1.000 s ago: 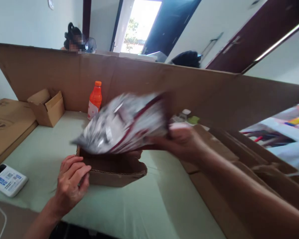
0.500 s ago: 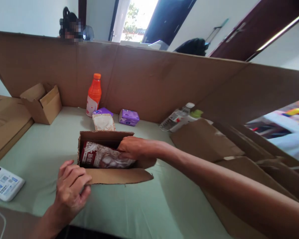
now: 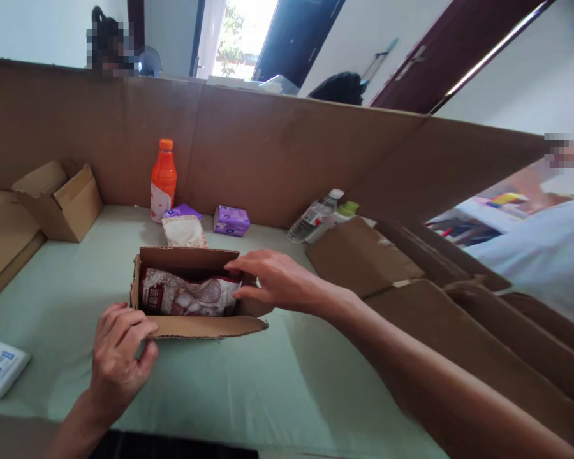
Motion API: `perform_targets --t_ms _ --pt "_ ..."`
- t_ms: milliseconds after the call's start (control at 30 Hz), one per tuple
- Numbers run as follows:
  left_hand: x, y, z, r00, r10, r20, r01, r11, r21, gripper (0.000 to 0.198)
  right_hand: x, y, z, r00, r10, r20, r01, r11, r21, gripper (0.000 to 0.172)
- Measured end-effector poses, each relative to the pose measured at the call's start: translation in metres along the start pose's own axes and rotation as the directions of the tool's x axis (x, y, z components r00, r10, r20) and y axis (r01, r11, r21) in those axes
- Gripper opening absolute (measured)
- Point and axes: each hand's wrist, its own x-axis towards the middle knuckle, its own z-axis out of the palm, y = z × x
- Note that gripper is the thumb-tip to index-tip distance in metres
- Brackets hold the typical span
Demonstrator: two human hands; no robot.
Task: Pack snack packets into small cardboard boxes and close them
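Observation:
An opened cardboard box (image 3: 186,327) stands in front of me with its near flap folded outward. Inside it lies a printed plastic food bag (image 3: 191,294), red and white with a dark red label at its left end. My left hand (image 3: 122,347) grips the box's near left corner, its fingers curled over the flap. At the box's right end, my right hand (image 3: 268,277) reaches over the rim with thumb and fingers apart. Its fingertips are close to the bag's right end; whether they touch it I cannot tell.
Behind the box are an orange bottle (image 3: 163,182), a white-and-tan packet (image 3: 185,231) and a purple tissue pack (image 3: 232,220). A clear bottle (image 3: 310,220) leans at right beside folded cardboard (image 3: 363,255). Left are a small carton (image 3: 71,201) and a white device (image 3: 2,366). Another person (image 3: 545,255) is at right.
My right hand has drawn up and back from inside the box, and its fingers have spread. More of the bag shows. The left hand keeps its grip; the view has shifted.

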Motion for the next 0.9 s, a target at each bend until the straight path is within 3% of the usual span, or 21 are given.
perform_targets --t_ms 100,233,467,700,800,900 --pt "0.001 -0.001 0.001 1.000 0.013 0.005 -0.013 1.000 0.015 0.023 0.004 -0.002 0.003 0.990 -0.008 0.142 0.033 0.984 -0.173 0.014" --pt "0.003 -0.001 0.000 1.000 0.023 0.012 -0.024 0.999 0.038 0.023 0.032 -0.016 0.013 0.976 -0.029 0.217 0.100 0.941 -0.324 0.017" --pt "0.008 0.001 0.000 1.000 0.019 -0.001 -0.019 0.999 0.032 0.024 0.041 -0.024 0.026 0.965 -0.120 0.231 0.190 0.931 -0.311 0.027" --pt "0.007 0.003 0.001 1.000 -0.021 -0.006 0.021 1.000 -0.009 0.022 0.064 -0.036 0.041 0.907 -0.262 0.329 0.351 0.904 -0.246 0.020" --pt "0.004 0.001 0.001 1.000 -0.031 0.005 0.031 0.999 -0.022 0.021 0.055 -0.043 0.034 0.916 -0.273 0.294 0.355 0.893 -0.278 0.024" --pt "0.002 0.000 0.002 0.999 -0.032 0.018 0.033 0.998 -0.057 0.022 0.043 -0.049 0.025 0.956 -0.268 0.120 0.292 0.907 -0.304 0.034"
